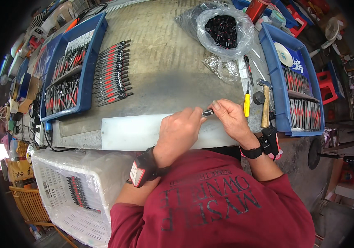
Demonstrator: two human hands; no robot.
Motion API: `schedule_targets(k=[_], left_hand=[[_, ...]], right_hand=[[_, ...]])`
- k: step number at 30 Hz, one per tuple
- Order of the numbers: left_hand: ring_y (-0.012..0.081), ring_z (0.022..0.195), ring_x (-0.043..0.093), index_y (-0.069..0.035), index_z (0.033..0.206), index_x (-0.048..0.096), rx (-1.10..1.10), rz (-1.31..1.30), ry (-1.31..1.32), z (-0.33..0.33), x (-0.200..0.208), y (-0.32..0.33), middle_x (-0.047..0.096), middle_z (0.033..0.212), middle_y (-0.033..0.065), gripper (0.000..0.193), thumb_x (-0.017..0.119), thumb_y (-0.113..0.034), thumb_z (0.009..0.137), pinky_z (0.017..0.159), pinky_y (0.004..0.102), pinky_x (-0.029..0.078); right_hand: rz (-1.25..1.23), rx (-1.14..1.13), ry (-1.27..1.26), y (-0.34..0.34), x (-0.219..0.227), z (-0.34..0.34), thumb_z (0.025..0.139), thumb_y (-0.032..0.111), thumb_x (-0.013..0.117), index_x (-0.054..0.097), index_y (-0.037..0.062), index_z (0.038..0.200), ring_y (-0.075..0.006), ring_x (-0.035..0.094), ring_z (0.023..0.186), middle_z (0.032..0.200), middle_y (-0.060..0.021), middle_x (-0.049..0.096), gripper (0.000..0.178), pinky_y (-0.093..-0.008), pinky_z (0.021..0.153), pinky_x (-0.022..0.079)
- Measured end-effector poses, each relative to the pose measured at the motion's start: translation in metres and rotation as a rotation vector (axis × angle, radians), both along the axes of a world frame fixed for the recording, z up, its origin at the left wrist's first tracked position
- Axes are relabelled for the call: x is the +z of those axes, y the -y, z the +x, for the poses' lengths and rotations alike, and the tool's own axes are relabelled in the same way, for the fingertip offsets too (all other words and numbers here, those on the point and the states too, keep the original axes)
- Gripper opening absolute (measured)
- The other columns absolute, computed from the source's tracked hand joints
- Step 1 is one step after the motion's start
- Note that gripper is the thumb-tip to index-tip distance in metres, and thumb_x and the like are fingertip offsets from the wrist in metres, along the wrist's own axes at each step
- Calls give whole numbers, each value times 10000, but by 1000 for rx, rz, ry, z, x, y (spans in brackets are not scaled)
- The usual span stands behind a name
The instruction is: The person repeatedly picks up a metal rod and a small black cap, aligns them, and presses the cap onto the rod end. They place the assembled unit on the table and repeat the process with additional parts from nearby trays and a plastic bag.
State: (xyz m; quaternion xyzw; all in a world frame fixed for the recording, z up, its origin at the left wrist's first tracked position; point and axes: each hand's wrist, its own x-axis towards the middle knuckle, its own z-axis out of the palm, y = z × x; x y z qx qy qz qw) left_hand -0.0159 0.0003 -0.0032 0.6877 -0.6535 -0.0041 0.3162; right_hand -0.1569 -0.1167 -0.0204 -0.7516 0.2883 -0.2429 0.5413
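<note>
My left hand [181, 127] is closed, its fingers pinched round one end of a small black cylindrical part [208, 112] with a shiny band. At the part's other end, the thumb and forefinger of my right hand [231, 119] pinch together on it. Both hands are above a white board [133, 130] at the table's near edge. The left fingers hide some of the part. Farther left lies a row of slim red-and-black pen-like tools [113, 72]. An open clear plastic bag [245, 39] at the back right holds many black parts [222, 32] of a similar look.
Blue trays of red-and-black tools flank the table, one left [91, 62] and one right [266, 66]. Near my right hand lie a yellow-handled screwdriver [247, 105], a hammer [265, 109] and a small bag of metal pieces [226, 70]. A white crate [102, 169] stands below left.
</note>
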Motion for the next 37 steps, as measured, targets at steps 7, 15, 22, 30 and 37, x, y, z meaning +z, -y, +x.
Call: schedule_targets(k=[7, 15, 22, 30, 37], left_hand=[[276, 544, 561, -65, 877, 566, -25, -47, 40, 1, -6, 0, 527, 651, 87, 161, 661, -173, 805, 474, 377, 446], [269, 565, 557, -53, 805, 529, -47, -92, -7, 1, -10, 0, 524, 641, 91, 143, 630, -154, 820, 480, 381, 431], [261, 604, 576, -39, 806, 524, -85, -61, -5, 2, -12, 1, 527, 668, 84, 165, 640, -156, 818, 515, 376, 447], [271, 626, 594, -28, 906, 555, -126, 0, 23, 9, -18, -1, 543, 690, 94, 189, 639, -177, 824, 526, 385, 457], [304, 722, 628, -78, 1077, 524, 44, 95, 51, 52, -11, -8, 613, 820, 130, 281, 624, -209, 849, 567, 413, 478]], right_hand=[[-213, -44, -18, -5, 3, 2, 858, 89, 624, 626, -18, 842, -197, 564, 644, 751, -121, 599, 108, -316, 553, 421], [-386, -96, -44, -13, 2, 6, 825, 55, 625, 584, -18, 762, -269, 487, 588, 644, -120, 502, 105, -369, 548, 371], [-306, -113, -44, -10, -4, 2, 856, 79, 614, 556, -30, 710, -209, 435, 552, 606, -100, 455, 192, -341, 522, 338], [-169, -58, -70, -8, -11, -3, 903, 126, 595, 585, -42, 739, -151, 460, 591, 634, -82, 503, 235, -314, 545, 362], [67, -118, -80, -7, -24, -3, 954, 223, 545, 633, -11, 1083, -169, 573, 753, 871, -87, 663, 282, -292, 735, 467]])
